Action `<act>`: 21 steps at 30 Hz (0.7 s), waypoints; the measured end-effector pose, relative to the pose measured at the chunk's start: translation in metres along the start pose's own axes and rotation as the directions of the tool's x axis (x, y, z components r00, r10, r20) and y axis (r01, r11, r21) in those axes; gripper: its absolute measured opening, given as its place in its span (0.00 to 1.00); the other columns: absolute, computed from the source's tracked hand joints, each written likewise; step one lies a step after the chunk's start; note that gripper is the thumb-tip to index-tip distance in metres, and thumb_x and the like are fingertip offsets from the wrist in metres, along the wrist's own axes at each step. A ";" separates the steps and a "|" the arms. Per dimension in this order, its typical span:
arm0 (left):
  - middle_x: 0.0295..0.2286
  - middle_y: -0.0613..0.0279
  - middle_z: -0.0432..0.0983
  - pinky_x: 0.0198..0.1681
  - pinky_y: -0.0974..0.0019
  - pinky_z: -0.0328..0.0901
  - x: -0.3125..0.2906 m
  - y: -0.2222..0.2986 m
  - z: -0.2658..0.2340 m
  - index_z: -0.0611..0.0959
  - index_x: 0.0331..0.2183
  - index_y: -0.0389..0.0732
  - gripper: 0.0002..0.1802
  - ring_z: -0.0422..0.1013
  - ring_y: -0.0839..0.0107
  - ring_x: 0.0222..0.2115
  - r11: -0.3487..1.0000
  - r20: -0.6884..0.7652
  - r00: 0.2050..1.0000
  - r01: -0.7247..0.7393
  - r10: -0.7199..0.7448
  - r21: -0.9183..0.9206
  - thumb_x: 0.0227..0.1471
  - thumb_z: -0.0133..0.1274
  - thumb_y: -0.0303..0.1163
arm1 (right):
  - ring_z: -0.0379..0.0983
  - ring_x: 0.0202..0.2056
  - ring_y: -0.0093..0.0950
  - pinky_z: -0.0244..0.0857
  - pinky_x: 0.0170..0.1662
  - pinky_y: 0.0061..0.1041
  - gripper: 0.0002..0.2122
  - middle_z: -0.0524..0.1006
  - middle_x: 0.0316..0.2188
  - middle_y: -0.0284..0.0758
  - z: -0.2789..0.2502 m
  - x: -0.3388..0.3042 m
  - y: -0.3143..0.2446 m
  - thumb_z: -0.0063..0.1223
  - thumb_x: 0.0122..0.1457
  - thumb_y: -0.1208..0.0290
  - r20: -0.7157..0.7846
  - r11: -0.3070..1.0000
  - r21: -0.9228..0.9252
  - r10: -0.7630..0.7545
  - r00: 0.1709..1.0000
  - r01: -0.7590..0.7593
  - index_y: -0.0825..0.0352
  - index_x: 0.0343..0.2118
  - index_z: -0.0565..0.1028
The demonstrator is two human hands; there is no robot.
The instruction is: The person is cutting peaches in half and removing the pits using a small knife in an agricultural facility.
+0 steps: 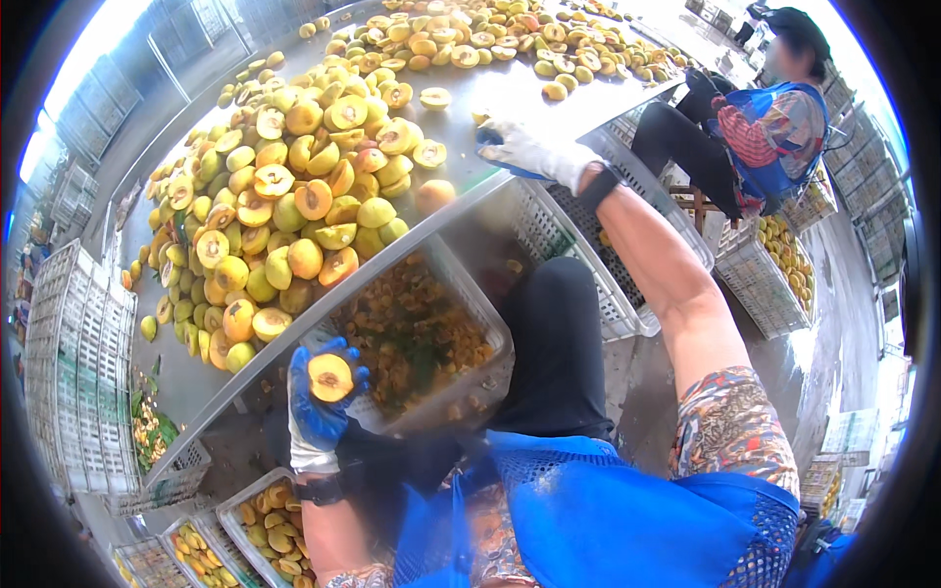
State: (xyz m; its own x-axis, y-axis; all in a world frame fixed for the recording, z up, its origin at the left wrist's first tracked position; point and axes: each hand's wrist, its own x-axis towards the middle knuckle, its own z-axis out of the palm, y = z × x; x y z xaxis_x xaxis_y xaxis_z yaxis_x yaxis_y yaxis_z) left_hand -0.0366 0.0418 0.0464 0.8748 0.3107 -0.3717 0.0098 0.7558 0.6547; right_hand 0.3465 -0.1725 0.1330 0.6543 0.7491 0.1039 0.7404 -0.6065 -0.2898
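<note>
My left hand (321, 407), in a white glove with a blue coated palm, is turned palm up below the table's near edge. Its fingers curl round a halved peach (330, 377), whose yellow cut face looks upward. My right hand (537, 154), gloved the same way, reaches over the table edge with its back up and its fingers stretched out. I make out nothing in it; its palm is mostly hidden. A big heap of yellow-green peaches (279, 220), many cut in half, lies on the metal table (480, 90) to the left.
Under the table edge stands a grey crate (495, 333) with peach scraps. White crates (549, 260) stand beside my leg; peach-filled crates (230, 510) are at lower left. Stacked crates (83, 363) rise at far left. A person (774, 127) sits at right, near another full crate (774, 274).
</note>
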 end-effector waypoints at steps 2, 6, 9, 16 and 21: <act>0.38 0.52 0.78 0.40 0.57 0.72 0.006 -0.004 0.004 0.75 0.49 0.35 0.32 0.76 0.59 0.35 0.999 -0.021 1.000 0.013 -0.012 0.033 0.60 0.41 0.55 | 0.73 0.46 0.39 0.64 0.52 0.35 0.21 0.76 0.46 0.42 0.013 0.022 0.002 0.46 0.57 0.55 0.065 0.977 -0.214 0.021 0.998 -0.007 0.62 0.49 0.74; 0.38 0.52 0.78 0.39 0.58 0.72 0.016 -0.009 0.008 0.75 0.49 0.35 0.31 0.76 0.58 0.34 0.997 -0.052 0.999 0.019 -0.015 0.070 0.61 0.41 0.54 | 0.75 0.39 0.41 0.66 0.44 0.38 0.16 0.79 0.36 0.43 0.038 0.042 0.009 0.49 0.55 0.58 0.210 0.993 -0.074 -0.075 0.975 0.093 0.65 0.37 0.78; 0.39 0.50 0.78 0.39 0.58 0.72 0.020 -0.011 0.007 0.74 0.49 0.34 0.31 0.76 0.57 0.34 0.984 -0.051 0.998 -0.012 0.021 0.179 0.61 0.40 0.53 | 0.75 0.40 0.40 0.67 0.44 0.38 0.18 0.79 0.35 0.41 0.050 0.045 0.002 0.51 0.54 0.55 0.346 0.995 -0.078 -0.027 0.938 0.057 0.64 0.38 0.79; 0.40 0.50 0.77 0.40 0.58 0.72 0.028 -0.012 0.012 0.74 0.49 0.34 0.31 0.76 0.58 0.36 0.958 0.016 1.000 -0.012 0.008 0.287 0.62 0.38 0.52 | 0.77 0.33 0.37 0.67 0.38 0.35 0.17 0.81 0.31 0.38 0.049 0.076 -0.002 0.56 0.50 0.53 0.520 0.975 -0.201 0.028 0.854 0.090 0.62 0.34 0.82; 0.40 0.52 0.78 0.40 0.59 0.72 0.020 -0.011 0.007 0.74 0.49 0.35 0.31 0.76 0.59 0.37 0.981 0.011 1.000 -0.009 0.007 0.192 0.62 0.38 0.54 | 0.75 0.29 0.35 0.66 0.34 0.35 0.17 0.81 0.27 0.38 0.040 0.074 -0.006 0.59 0.47 0.54 0.599 0.994 0.037 -0.105 0.794 0.104 0.64 0.32 0.82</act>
State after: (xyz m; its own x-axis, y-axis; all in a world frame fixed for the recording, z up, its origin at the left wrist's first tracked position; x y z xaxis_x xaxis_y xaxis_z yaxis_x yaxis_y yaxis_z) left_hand -0.0153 0.0356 0.0363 0.8804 0.3092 -0.3597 0.0950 0.6281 0.7723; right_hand 0.3847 -0.1030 0.1040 0.3491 0.8181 -0.4570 0.7983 -0.5151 -0.3121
